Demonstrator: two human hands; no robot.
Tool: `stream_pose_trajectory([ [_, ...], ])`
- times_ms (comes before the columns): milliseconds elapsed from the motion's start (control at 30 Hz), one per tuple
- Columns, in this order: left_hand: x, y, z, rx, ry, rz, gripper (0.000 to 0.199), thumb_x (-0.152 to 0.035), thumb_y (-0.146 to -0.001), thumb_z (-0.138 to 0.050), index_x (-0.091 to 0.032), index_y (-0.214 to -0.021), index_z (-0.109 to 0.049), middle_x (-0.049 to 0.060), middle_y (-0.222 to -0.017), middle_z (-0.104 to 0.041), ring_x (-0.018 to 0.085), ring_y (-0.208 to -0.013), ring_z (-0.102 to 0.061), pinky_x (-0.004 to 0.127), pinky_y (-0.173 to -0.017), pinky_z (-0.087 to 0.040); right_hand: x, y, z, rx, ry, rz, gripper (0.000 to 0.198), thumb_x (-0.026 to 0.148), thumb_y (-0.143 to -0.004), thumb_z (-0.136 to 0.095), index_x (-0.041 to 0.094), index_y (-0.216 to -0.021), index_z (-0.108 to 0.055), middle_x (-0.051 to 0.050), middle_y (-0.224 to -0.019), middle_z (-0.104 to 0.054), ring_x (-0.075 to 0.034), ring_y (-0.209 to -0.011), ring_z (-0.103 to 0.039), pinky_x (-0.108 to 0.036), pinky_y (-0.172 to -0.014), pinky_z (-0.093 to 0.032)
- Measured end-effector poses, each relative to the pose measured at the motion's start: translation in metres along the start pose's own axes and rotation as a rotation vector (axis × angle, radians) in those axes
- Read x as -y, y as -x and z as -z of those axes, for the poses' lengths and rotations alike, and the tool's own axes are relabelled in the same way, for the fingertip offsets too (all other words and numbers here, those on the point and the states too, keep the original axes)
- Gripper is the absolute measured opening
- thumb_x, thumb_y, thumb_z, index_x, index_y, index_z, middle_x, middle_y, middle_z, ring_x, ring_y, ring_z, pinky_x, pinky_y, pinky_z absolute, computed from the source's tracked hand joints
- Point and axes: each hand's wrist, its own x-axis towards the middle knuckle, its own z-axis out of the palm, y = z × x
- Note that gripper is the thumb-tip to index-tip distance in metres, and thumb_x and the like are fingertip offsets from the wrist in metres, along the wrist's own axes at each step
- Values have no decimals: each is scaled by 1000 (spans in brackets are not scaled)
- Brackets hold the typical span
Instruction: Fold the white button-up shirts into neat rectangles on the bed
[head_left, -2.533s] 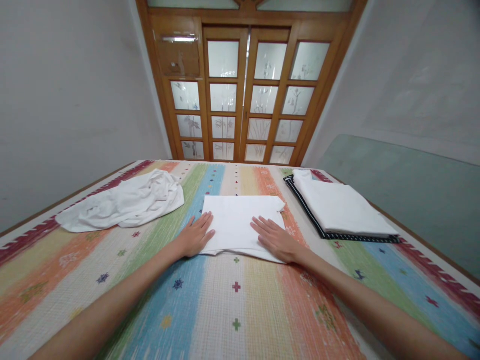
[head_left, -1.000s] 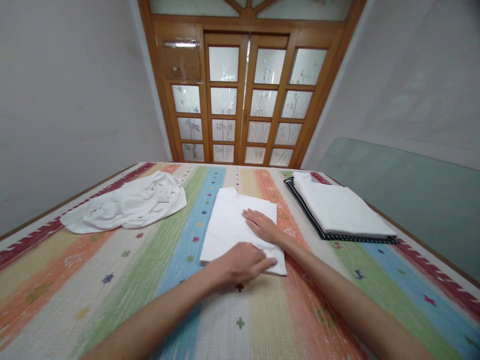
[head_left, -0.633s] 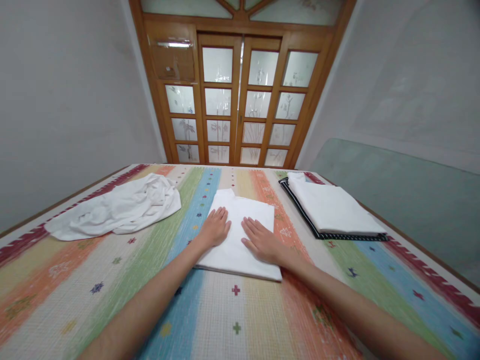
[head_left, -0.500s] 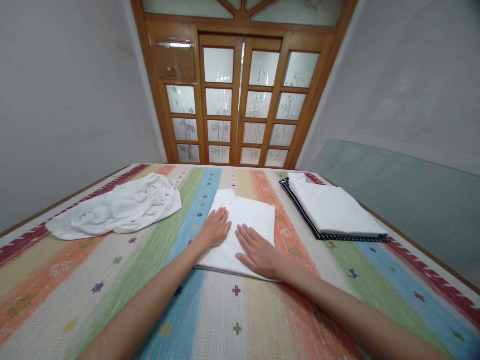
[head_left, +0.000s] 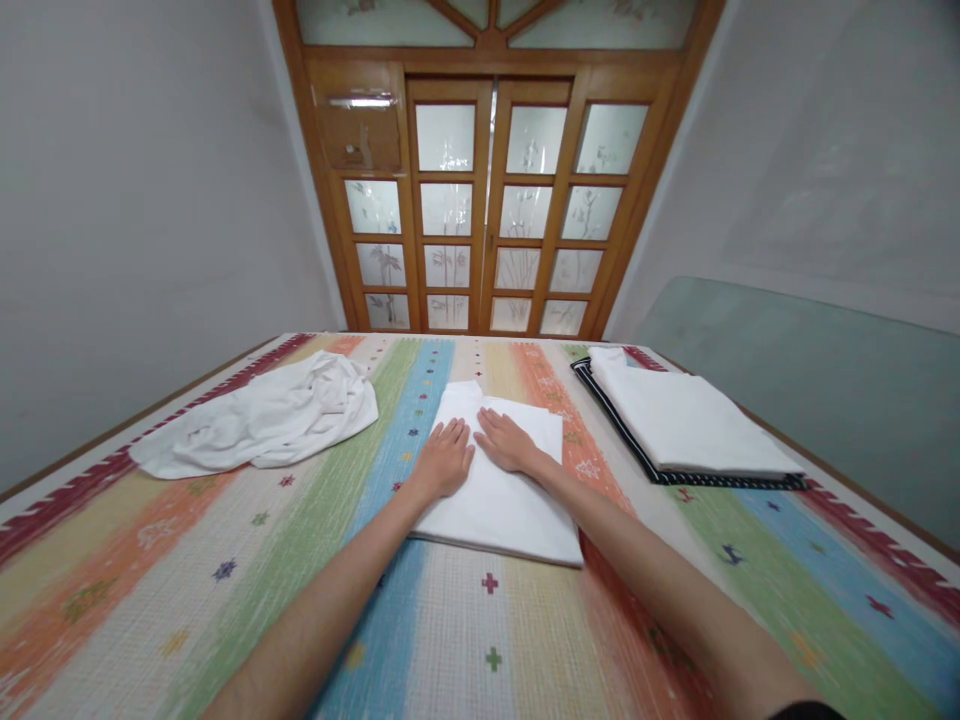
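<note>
Head camera gave me, nearest of all, a striped cover (head_left: 517,620) running away in bands of white, yellow, orange, green and blue, dotted with small crosses and stars; I could not tell what it lay over, and its near edge was cut off. The left forearm (head_left: 337,590) and right forearm (head_left: 645,570) entered from the bottom of my feed, with a dark sleeve (head_left: 806,712) barely showing at the right one.

Mid-cover lay the folded white garment (head_left: 510,515), flat, its near edge reaching toward me short of the fingers, its far edge just past the fingertips. The left hand (head_left: 445,460) rested palm down on its left part, fingers slightly apart; the right hand (head_left: 510,440) lay flat just beside it, fingers closer together. The fabric beneath both was hidden from me.

Well to the left sat a crumpled white cloth (head_left: 259,415), its shape lost in wrinkles; to the right, a folded white cloth (head_left: 697,420) lay on a black-and-white cloth (head_left: 620,425), mostly covering it.

Farther off, a pale green panel (head_left: 810,380) stood along the right wall (head_left: 810,150), and wooden doors (head_left: 525,178) closed the far end, the drawings on their frosted panes (head_left: 445,138) too faint to make out.
</note>
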Motion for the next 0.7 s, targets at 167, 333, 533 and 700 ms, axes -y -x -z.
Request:
stream_pose_trajectory([
  [167,0,0,1,6,37,18,54,-31,-98,-25,-7,-143,-40,17,-151,-40,26,-144,-29,44,-118,-22,2,-32,1,-5,-15,-152,64,42,-100,-24,1,-149,-29,-20,-157,-25,-25,-146,-21,-41,-118,-16],
  [333,1,-1,1,12,44,21,54,-32,-98,-23,-8,-145,-38,16,-152,-39,26,-144,-29,46,-117,-23,-1,-37,-3,-33,-18,-261,70,51,-98,-22,4,-150,-28,-19,-157,-25,-27,-146,-22,-45,-118,-13],
  [533,1,-2,2,39,42,34,55,-33,-98,-23,-8,-145,-37,17,-153,-36,25,-144,-29,44,-117,-22,-23,-22,2,-56,8,-372,71,51,-98,-25,0,-146,-34,-23,-154,-31,-29,-145,-26,-45,-117,-15],
  [700,0,-2,4,74,47,52,56,-35,-99,-22,-6,-144,-38,17,-154,-35,24,-145,-26,41,-118,-19,-53,3,5,-39,17,-373,70,52,-98,-26,2,-147,-34,-20,-155,-30,-29,-144,-27,-41,-118,-19],
])
